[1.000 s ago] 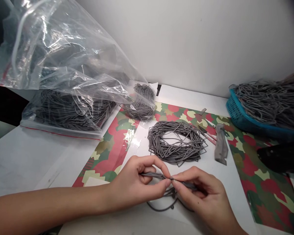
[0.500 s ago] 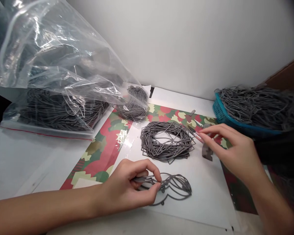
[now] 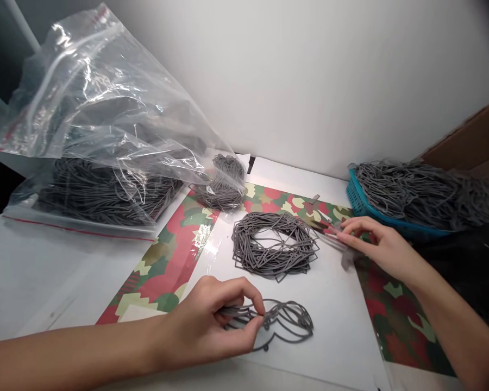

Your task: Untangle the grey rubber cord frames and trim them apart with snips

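My left hand (image 3: 232,320) is closed in a pinch, gripping a small bundle of thin dark-grey rubbery loops (image 3: 293,326). Their far ends spread over the white sheet, and small round tabs show on them. Behind the bundle lies a ring-shaped pile of similar grey loops (image 3: 244,250), some with angular corners. To its right, my right hand (image 3: 370,241) pinches a thin tool with a reddish part (image 3: 329,230), its dark tip pointing left towards the pile. Motion blurs the tool, so its kind is unclear. Below those fingers appears a blurred flat grey piece (image 3: 348,259).
Clear zip bags (image 3: 106,108) with many grey loops rise at the left. A smaller bagged bunch (image 3: 228,182) lies behind the pile. A blue basket (image 3: 356,198) heaped with loops stands at right, near cardboard (image 3: 472,130). Camouflage-patterned sheeting (image 3: 163,255) borders the white sheet.
The view has shifted slightly. My right hand has drawn a little to the right of the ring pile, its tool now blurred. My left hand keeps its pinch on the bundle.
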The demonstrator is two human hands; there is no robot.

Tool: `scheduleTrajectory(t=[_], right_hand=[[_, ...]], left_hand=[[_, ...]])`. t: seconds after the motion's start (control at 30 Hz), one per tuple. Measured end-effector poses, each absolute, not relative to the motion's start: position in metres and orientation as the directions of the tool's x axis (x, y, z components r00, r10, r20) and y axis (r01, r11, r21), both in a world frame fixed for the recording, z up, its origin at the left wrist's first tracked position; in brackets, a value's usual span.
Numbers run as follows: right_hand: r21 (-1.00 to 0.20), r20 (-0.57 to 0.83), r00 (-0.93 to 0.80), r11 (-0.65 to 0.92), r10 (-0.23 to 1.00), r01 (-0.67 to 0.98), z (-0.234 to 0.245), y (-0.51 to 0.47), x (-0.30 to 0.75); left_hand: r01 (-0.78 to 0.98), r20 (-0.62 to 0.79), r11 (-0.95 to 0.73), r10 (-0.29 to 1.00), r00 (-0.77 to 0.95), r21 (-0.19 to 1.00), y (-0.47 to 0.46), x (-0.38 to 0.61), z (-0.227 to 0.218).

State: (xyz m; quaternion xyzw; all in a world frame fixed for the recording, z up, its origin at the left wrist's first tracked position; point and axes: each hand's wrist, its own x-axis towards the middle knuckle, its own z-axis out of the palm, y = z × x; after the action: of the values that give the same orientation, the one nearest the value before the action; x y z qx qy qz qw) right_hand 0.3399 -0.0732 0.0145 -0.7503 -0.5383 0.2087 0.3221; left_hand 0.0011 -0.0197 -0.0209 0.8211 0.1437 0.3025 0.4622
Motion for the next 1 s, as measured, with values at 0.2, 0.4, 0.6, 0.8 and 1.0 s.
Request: scheduleTrajectory(t=[0.2,0.4,0.6,0.8,1.0], right_hand=[[-0.940,0.121,0.527,-0.074,0.841,0.333,0.010,-0.073,0.329],[-0.948,0.259,0.639,0.062,0.724,0.313,0.012,-0.077,0.312],[-0.991,0.133,0.671,0.089,0.729,0.100,0.016,-0.078,0.318],[-0.996,-0.083,0.591,-0.055,0.802,-0.066,0.010,-0.080,0.313],[-0.997,0.081,0.629,0.072,0.773,0.039,0.012,-0.077,0.324]], left_hand=[[-0.044,0.361,-0.528,0.516,0.777,0.848,-0.019,0.002,-0.020],[-0.046,0.364,-0.536,0.506,0.782,0.843,-0.017,0.002,-0.022],[-0.035,0.350,-0.529,0.508,0.787,0.848,-0.019,-0.001,-0.023],[-0.051,0.371,-0.540,0.503,0.781,0.840,-0.018,0.000,-0.022],[-0.054,0.377,-0.549,0.497,0.782,0.834,-0.018,0.000,-0.023]])
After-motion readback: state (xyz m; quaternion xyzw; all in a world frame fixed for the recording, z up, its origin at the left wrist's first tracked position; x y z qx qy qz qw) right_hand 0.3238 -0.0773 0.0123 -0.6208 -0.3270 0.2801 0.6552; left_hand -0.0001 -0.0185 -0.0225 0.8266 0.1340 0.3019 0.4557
